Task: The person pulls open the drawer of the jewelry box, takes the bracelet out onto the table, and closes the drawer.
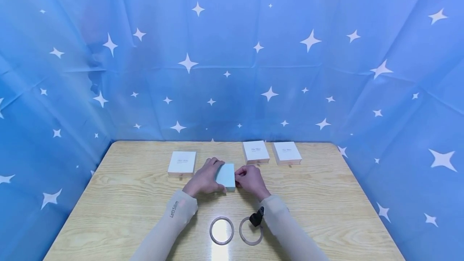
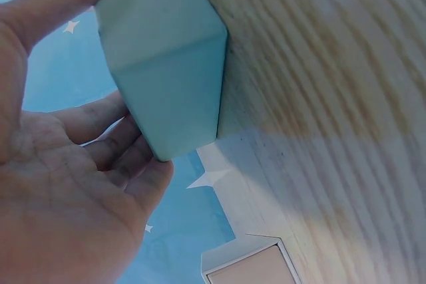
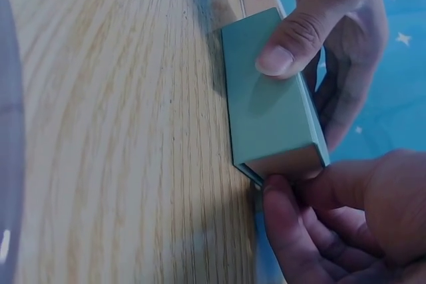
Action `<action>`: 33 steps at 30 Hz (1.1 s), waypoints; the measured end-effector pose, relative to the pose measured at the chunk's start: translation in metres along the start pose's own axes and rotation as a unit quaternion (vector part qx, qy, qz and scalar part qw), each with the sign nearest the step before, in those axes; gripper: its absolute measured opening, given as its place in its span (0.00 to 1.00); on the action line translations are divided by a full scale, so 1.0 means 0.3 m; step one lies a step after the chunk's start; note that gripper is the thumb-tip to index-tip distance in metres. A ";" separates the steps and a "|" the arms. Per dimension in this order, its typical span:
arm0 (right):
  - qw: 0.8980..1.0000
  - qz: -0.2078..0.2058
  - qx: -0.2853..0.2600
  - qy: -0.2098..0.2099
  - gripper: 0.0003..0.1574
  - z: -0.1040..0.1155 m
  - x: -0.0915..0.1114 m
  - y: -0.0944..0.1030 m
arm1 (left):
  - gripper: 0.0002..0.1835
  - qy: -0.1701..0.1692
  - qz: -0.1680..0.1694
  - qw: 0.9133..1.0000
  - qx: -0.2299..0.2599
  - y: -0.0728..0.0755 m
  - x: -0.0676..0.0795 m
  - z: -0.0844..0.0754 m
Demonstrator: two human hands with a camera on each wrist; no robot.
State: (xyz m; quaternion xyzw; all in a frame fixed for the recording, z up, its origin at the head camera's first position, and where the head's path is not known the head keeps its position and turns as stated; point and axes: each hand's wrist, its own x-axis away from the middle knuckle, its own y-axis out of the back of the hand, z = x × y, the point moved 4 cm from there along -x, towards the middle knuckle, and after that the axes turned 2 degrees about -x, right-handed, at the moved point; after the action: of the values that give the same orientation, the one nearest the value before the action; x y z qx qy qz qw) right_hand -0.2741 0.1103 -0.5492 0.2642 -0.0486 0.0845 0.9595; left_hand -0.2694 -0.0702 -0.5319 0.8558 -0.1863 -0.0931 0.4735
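A mint-green drawer box lies on the table between my two hands. My left hand holds it from the left, thumb on the near side and fingers at the far side. From the right, my right hand pinches with thumb and forefinger at the box's right end. The right wrist view shows a beige drawer end inside the green sleeve, with those fingertips at its edge. What lies between the fingertips is hidden. In the left wrist view, the closed left end of the box faces the palm.
On the wooden table, a white box stands left of my left hand. Two more, a white box and another white box, stand at the back right. Two rings lie near me, below my forearms. A starry blue curtain surrounds the table.
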 end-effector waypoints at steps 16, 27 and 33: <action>0.993 0.086 0.045 0.072 0.10 0.004 -0.012 0.042 | 0.59 0.001 0.020 1.000 0.008 -0.001 0.020 -0.001; 0.983 0.103 0.085 0.127 0.20 0.042 -0.030 0.099 | 0.55 0.096 -0.081 0.986 0.112 -0.009 0.060 0.005; 0.977 0.141 0.087 0.137 0.31 0.063 -0.032 0.099 | 0.54 0.157 -0.132 0.965 0.164 -0.010 0.098 -0.001</action>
State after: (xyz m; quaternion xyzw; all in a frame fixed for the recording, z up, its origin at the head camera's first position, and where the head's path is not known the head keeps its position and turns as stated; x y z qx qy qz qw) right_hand -0.2900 0.1242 -0.5195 0.3231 0.0537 0.2580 0.9089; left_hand -0.2417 -0.0804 -0.5337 0.9426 -0.0082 0.0123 0.3335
